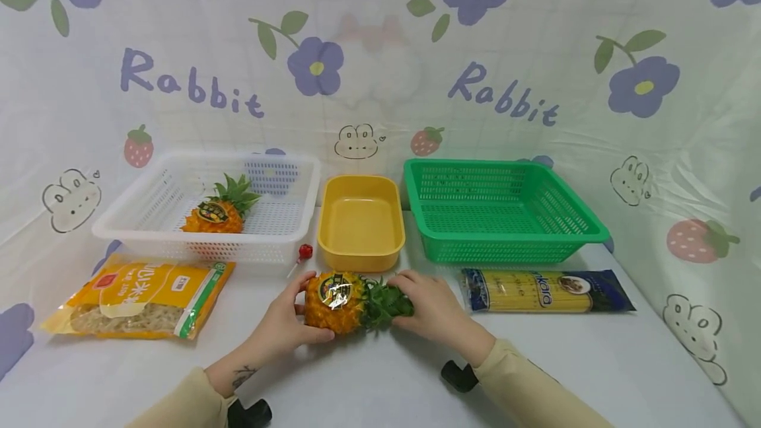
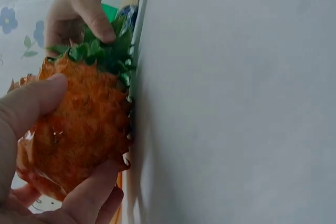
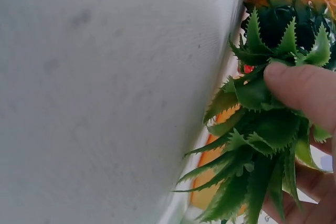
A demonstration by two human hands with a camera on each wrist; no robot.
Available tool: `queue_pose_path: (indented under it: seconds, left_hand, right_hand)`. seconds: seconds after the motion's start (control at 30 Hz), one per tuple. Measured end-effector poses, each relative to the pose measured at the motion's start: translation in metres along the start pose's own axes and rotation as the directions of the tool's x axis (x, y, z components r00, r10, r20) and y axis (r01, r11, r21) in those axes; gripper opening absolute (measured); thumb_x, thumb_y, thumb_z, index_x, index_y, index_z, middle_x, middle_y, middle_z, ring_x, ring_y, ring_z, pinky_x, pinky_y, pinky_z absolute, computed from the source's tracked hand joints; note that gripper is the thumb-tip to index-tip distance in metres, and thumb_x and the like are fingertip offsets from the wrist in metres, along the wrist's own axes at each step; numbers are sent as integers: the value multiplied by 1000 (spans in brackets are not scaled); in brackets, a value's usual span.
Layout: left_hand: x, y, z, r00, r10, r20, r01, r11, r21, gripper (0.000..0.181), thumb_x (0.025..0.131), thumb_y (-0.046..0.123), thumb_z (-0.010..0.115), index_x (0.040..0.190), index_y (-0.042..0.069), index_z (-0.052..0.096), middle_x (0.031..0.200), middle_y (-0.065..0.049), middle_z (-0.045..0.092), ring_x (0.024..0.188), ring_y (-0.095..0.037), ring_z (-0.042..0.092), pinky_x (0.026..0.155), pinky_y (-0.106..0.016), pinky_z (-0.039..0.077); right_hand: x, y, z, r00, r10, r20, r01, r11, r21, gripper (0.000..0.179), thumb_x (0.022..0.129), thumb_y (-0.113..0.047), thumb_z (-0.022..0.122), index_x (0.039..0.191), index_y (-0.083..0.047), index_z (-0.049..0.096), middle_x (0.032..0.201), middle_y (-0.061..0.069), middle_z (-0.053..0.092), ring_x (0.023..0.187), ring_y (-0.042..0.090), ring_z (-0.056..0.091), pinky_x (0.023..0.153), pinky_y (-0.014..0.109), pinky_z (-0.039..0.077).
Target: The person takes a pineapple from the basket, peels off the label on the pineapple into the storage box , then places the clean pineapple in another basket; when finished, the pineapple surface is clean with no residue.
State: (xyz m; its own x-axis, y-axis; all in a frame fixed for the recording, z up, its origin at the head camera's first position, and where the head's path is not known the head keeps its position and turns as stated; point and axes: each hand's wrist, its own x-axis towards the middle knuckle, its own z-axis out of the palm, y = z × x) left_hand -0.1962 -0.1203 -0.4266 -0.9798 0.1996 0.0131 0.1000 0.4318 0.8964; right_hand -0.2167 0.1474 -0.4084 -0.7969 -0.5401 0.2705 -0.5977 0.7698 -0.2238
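An orange pineapple point(image 1: 336, 312) with a dark label lies on its side at the front of the white table, its green crown point(image 1: 383, 304) pointing right. My left hand point(image 1: 284, 323) grips the fruit's body from the left, with thumb and fingers curled around it. From the right, my right hand point(image 1: 438, 312) holds the leafy crown between thumb and fingers. In the left wrist view the spiky body point(image 2: 84, 124) sits between the left thumb and fingers. The right wrist view has the right thumb point(image 3: 299, 85) pressed on the leaves point(image 3: 257, 129).
Behind stand a white basket point(image 1: 297, 236) holding another pineapple point(image 1: 217, 213), a yellow bin point(image 1: 361, 261) and a green basket point(image 1: 505, 249). A noodle bag point(image 1: 139, 296) lies left, a spaghetti pack point(image 1: 543, 290) right. A red lollipop point(image 1: 305, 251) lies near the bin.
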Motion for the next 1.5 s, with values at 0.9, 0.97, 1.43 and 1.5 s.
queue_pose_path:
  seconds: [0.9,0.97,1.43,1.5]
  left_hand:
    - [25,0,-6,998,47,42,-46,998,-33,95,63,12,85,142,16,31,138,-19,40,102,-32,54,84,-45,50]
    - [25,0,-6,998,45,43,-43,998,-34,95,63,12,85,142,16,31,138,-19,40,102,-32,54,84,-45,50]
    - [28,0,-5,998,27,53,-25,999,-45,94,65,13,84,142,18,30,138,-18,38,105,-33,52,84,-44,50]
    - [28,-1,-5,998,26,54,-24,999,-42,93,66,14,83,142,18,30,138,-19,38,106,-33,52,85,-44,50]
  right_hand:
    - [13,11,-17,986,60,154,-64,998,21,75,69,-35,78,134,-16,46,132,7,50,118,32,49,94,58,39]
    - [15,11,-27,980,53,189,-70,994,84,76,72,-35,76,137,-15,42,138,8,45,125,34,42,97,58,37]
    - [60,-29,-56,997,-28,-68,42,977,207,40,87,-19,61,124,-7,54,124,8,57,111,23,55,90,40,48]
    - [66,-36,-53,999,-31,-30,36,983,180,39,87,-21,60,124,-8,54,124,7,57,111,22,54,91,39,48]
